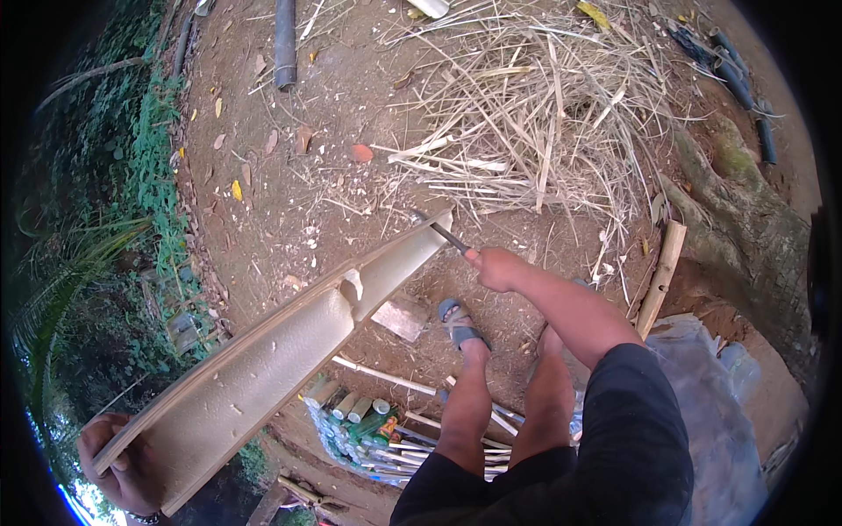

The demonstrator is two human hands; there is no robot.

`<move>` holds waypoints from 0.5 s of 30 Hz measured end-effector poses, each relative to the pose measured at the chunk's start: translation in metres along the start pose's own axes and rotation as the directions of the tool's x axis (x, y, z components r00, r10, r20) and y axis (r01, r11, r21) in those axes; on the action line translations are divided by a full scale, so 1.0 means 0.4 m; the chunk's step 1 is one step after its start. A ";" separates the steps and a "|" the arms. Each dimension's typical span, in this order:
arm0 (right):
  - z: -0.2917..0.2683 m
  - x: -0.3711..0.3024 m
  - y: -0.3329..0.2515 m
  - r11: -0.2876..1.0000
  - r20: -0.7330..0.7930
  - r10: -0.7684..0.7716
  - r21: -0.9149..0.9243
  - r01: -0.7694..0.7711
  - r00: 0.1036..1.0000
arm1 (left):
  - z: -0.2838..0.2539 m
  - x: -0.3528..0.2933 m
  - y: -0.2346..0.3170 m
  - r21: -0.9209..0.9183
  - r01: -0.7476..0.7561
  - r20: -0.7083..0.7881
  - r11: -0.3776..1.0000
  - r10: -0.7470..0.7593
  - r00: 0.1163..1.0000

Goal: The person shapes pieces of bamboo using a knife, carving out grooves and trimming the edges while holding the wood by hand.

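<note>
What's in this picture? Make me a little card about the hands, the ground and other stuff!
Left hand: holds the split bamboo near its lower-left end
Right hand: grips a long-bladed tool, which crosses the bamboo's other end
Ground: brown soil, a red leaf
Pile: pale strips
Foot: grey sandal
Near legs: plastic bottles

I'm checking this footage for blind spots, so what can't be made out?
All in the head view:
- Most of the handle of the tool: covered by the right hand.
- Part of the left hand: behind the split bamboo.
- Far end of the dark pipe: cut off by the upper edge.
</note>
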State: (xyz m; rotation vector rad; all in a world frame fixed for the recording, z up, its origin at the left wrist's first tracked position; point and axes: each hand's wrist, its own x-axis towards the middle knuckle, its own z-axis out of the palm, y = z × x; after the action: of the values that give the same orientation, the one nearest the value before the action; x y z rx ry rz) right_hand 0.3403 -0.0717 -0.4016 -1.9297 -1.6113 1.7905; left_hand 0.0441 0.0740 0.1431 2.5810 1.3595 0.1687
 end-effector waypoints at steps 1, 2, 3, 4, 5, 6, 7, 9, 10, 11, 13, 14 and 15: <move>0.025 0.019 0.067 1.000 -0.048 0.016 0.015 -0.016 0.999 | -0.001 0.009 0.004 -0.001 0.002 0.035 1.000 -0.002 0.999; 0.051 0.033 0.136 0.999 -0.092 0.037 0.034 -0.034 0.995 | 0.002 0.008 0.006 0.015 -0.032 0.032 0.999 0.031 0.999; 0.039 0.043 0.165 0.998 -0.144 0.052 0.053 -0.045 0.988 | 0.007 0.004 0.008 0.035 -0.070 0.022 0.997 0.070 0.997; 0.020 0.066 0.192 0.998 -0.188 0.060 0.010 -0.060 0.980 | -0.002 0.004 0.002 0.023 -0.111 0.045 0.994 0.110 0.993; 0.002 0.081 0.211 0.997 -0.217 0.068 -0.030 -0.076 0.974 | -0.010 0.001 -0.004 0.012 -0.144 0.075 0.989 0.143 0.987; -0.021 0.090 0.214 0.993 -0.260 0.070 -0.072 -0.091 0.963 | -0.014 -0.006 -0.007 0.006 -0.126 0.082 0.992 0.125 0.989; -0.030 0.092 0.211 0.990 -0.247 0.086 -0.086 -0.110 0.965 | -0.016 -0.013 -0.009 -0.001 -0.108 0.089 0.994 0.108 0.990; -0.043 0.098 0.186 0.982 -0.214 0.113 -0.122 -0.142 0.970 | -0.019 -0.018 -0.002 -0.009 -0.055 0.094 0.998 0.056 0.994; -0.023 0.086 0.165 0.985 -0.164 0.167 -0.020 -0.173 0.972 | -0.018 -0.016 0.002 -0.012 -0.025 0.092 1.000 0.026 0.995; 0.021 0.068 0.128 0.977 -0.106 0.208 0.076 -0.201 0.972 | -0.019 -0.020 0.009 -0.012 0.012 0.087 1.000 -0.011 0.996; 0.188 0.069 0.134 0.963 -0.133 0.200 0.209 -0.170 0.971 | 0.008 -0.002 0.030 0.034 -0.065 0.060 0.997 0.063 0.996; 0.239 0.066 0.081 0.901 -0.093 0.223 0.399 -0.169 0.970 | 0.014 -0.004 0.043 0.071 -0.090 0.051 0.993 0.087 0.995; 0.227 0.056 -0.007 0.884 -0.120 0.184 0.454 -0.111 0.976 | 0.010 -0.012 0.055 0.104 -0.118 0.081 0.987 0.110 0.991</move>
State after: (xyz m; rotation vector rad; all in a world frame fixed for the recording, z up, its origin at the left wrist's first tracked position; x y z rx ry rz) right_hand 0.2652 -0.1071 -0.4450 -1.9474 -0.9181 1.7996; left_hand 0.0596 0.0574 0.1445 2.7269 1.2274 0.0159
